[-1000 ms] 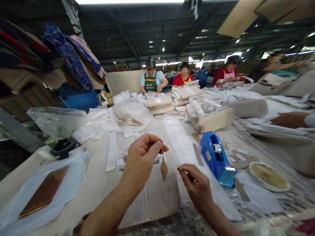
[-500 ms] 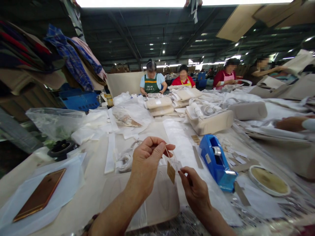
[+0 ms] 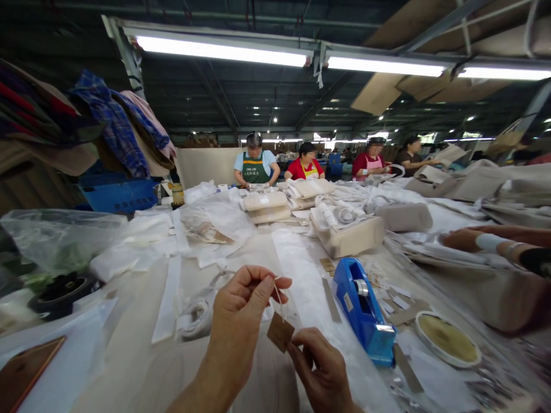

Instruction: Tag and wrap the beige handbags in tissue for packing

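Observation:
My left hand [image 3: 241,304] is raised over the table, thumb and forefinger pinched on a thin white string. A small brown paper tag [image 3: 280,331] hangs from that string. My right hand [image 3: 321,373] is just below and to the right, its fingers closed on the tag's lower edge. Under both hands lies a beige fabric bag [image 3: 262,378] in clear plastic. A coil of white cord [image 3: 196,315] rests on the table left of my left hand.
A blue tape dispenser [image 3: 361,310] stands to the right, with a round dish [image 3: 447,339] beyond it. A phone [image 3: 26,373] lies at the lower left. Stacked beige bags [image 3: 348,235] and plastic wrap fill the table. A neighbour's arm [image 3: 495,241] reaches in from the right; several workers sit at the far end.
The camera tilted up, so hands and table sit lower in view. My right hand has moved left to the hanging tag and now grips it. My left hand keeps its pinch on the string.

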Demonstrator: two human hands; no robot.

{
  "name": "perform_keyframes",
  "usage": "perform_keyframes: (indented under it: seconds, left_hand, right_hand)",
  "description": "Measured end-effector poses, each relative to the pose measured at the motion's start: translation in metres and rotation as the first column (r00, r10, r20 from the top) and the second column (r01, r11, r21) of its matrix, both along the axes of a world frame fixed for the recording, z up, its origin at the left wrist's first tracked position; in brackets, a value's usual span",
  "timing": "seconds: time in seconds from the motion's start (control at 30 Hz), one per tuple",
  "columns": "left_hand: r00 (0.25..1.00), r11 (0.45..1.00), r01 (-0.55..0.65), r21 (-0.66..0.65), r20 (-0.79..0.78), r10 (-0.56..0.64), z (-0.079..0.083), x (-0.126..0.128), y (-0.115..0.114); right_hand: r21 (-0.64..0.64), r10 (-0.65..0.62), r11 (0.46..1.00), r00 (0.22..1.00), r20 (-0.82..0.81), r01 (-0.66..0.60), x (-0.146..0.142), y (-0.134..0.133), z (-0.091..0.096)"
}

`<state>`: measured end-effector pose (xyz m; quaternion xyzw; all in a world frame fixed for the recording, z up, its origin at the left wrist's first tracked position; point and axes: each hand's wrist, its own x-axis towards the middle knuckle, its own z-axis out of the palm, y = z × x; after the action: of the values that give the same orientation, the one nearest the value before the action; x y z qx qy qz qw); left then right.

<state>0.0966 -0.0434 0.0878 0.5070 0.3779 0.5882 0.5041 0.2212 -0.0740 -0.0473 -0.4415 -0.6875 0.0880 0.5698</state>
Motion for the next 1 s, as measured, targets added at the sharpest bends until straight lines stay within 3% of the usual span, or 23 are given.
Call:
perform_keyframes:
  seconds: [0.23,0.43,0.73,0.87,1.0]
  left_hand:
    - [1.000,0.999,-0.017,-0.030,0.015,0.017,0.001,-0.004,-0.001]
    - [0.999,1.000,0.007,-0.022,0.032,-0.007,0.001,-0.005,-0.002]
    - [0.998,0.997,-0.066,0.048,-0.009,0.067,0.001,-0.013,0.001]
    - [0.992,0.993,-0.075,0.092,-0.096,0.084,-0.001,-0.019,0.001]
    - [0.988,0.997,-0.011,0.072,-0.152,0.022,-0.012,-0.020,-0.009]
  right_hand:
    - [-0.050,0.015,0.999,0.991,-0.134,-0.022,-0.002,-0.002,-0.003]
    - [-0.040,0.065,0.997,0.990,-0.123,-0.070,-0.010,0.004,0.000]
    - [-0.038,0.003,0.999,0.982,-0.189,-0.011,-0.017,0.004,-0.011]
    - [-0.040,-0.003,0.999,0.994,-0.106,-0.001,-0.006,-0.001,-0.016]
    - [-0.115,0.029,0.993,0.991,0.134,-0.013,0.024,-0.016,-0.016]
